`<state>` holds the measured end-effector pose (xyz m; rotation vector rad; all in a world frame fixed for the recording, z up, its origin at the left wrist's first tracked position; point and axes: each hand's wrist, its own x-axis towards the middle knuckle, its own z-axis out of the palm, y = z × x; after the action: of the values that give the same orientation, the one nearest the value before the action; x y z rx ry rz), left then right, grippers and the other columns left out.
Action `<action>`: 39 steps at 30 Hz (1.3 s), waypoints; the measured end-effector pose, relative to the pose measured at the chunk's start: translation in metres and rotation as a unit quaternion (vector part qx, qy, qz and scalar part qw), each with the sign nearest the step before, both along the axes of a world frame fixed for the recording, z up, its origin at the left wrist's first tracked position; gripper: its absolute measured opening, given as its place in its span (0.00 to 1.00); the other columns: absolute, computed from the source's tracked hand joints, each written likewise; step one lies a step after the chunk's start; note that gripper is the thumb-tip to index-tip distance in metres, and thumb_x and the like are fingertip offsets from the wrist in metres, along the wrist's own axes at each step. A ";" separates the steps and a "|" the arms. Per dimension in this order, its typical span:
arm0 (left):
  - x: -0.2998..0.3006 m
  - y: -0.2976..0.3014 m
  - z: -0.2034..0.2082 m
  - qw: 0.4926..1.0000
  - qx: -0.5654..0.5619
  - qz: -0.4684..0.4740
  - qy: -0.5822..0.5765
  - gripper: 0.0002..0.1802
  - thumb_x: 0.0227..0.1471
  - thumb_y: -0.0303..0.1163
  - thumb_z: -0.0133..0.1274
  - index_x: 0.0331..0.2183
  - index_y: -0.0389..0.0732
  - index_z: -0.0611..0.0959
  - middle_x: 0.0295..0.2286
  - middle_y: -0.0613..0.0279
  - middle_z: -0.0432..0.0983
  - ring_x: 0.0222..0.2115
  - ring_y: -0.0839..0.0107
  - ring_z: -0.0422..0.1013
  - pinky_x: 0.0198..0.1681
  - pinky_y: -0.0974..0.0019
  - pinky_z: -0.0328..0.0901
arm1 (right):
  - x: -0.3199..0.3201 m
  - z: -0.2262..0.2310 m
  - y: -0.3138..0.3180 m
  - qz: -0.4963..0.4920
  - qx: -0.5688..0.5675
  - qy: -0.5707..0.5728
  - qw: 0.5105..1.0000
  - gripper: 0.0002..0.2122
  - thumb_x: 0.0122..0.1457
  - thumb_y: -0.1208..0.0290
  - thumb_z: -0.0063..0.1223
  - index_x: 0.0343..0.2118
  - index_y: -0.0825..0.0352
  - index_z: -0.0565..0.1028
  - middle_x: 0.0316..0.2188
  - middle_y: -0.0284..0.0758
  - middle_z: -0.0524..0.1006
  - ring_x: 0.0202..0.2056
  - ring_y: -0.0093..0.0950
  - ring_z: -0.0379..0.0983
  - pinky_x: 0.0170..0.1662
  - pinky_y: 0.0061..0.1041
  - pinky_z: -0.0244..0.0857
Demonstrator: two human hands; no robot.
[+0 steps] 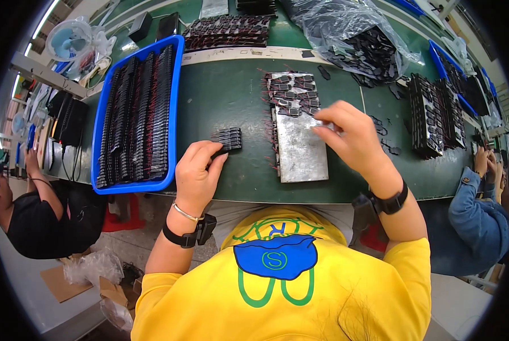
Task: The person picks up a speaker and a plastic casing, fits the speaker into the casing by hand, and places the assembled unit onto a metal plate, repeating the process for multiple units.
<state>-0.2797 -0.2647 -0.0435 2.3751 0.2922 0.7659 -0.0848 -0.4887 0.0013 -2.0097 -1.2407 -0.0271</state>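
My left hand (196,172) rests at the near left end of a small row of black flat parts (229,138) on the green table. Its thumb and forefinger are closed around that end of the row. To the right lies a silver metal plate (303,156) carrying several small black pieces with thin red wires (291,94) on its far half. Over the plate's right edge hovers my right hand (350,133). Its thumb and forefinger are curled but apart, and I see nothing between them.
A blue tray (178,85) packed with rows of black parts stands at the left. Behind are wired stacks (229,33) and a clear plastic bag (345,23) of black pieces. More loaded plates (431,116) stand right. People sit on both sides, one in a denim sleeve (476,199).
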 end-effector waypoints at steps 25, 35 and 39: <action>0.016 -0.054 0.019 0.747 -0.620 -0.191 0.145 0.09 0.53 0.25 0.53 0.37 0.33 0.78 0.29 0.60 0.77 0.26 0.77 0.74 0.27 0.76 0.70 | -0.074 -0.004 -0.003 0.068 0.063 -0.082 0.992 0.13 0.37 0.79 0.65 0.29 0.68 0.75 0.26 0.37 0.72 0.25 0.35 0.70 0.26 0.31 0.65; 0.009 -0.064 0.015 0.742 -0.631 -0.179 0.136 0.06 0.53 0.23 0.52 0.36 0.35 0.79 0.27 0.60 0.78 0.22 0.77 0.73 0.25 0.76 0.69 | -0.081 -0.022 -0.012 0.112 0.124 -0.103 0.981 0.12 0.39 0.80 0.64 0.29 0.69 0.75 0.29 0.40 0.76 0.25 0.34 0.75 0.26 0.28 0.69; 0.004 -0.067 0.019 0.796 -0.564 -0.166 0.143 0.06 0.52 0.24 0.54 0.36 0.36 0.80 0.28 0.65 0.77 0.27 0.79 0.74 0.29 0.75 0.70 | -0.081 -0.021 -0.015 0.114 0.129 -0.103 0.980 0.11 0.39 0.80 0.64 0.28 0.70 0.76 0.28 0.40 0.77 0.24 0.35 0.75 0.25 0.27 0.69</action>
<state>-0.2755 -0.3313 -0.0240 1.2950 0.3161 -0.0245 -0.1661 -0.5037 -0.0194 -1.6633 -1.5087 -0.2769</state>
